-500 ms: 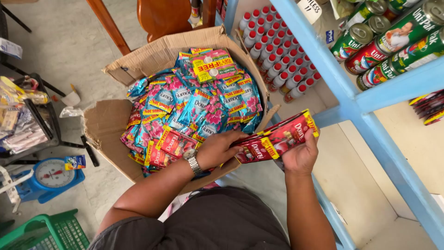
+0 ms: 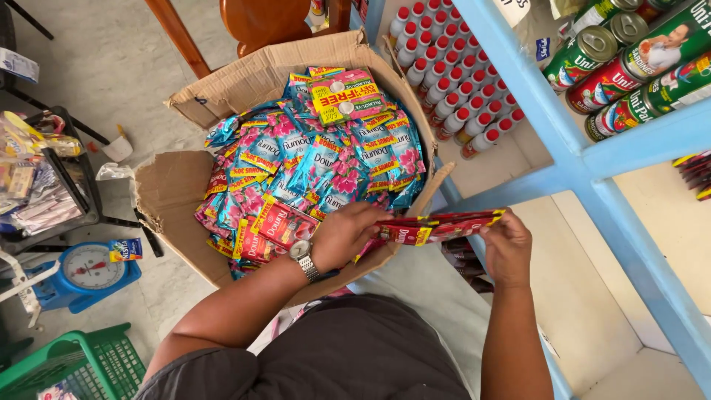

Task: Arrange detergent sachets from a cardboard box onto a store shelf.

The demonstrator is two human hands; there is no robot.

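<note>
Both hands, left hand [image 2: 342, 235] and right hand [image 2: 507, 248], grip red sachets [image 2: 437, 226]

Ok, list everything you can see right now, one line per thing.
red sachet strip: one, red, held between both hands
open cardboard box: one, brown, floor, centre
sachet packs: many, blue, pink, red, filling the box
red-capped white bottles: many, low shelf by the box
tin cans: several, red and green, upper blue shelf
blue weighing scale: one, floor, left
green plastic basket: one, bottom left
left hand: wristwatch, grips strip
right hand: grips strip's other end
</note>
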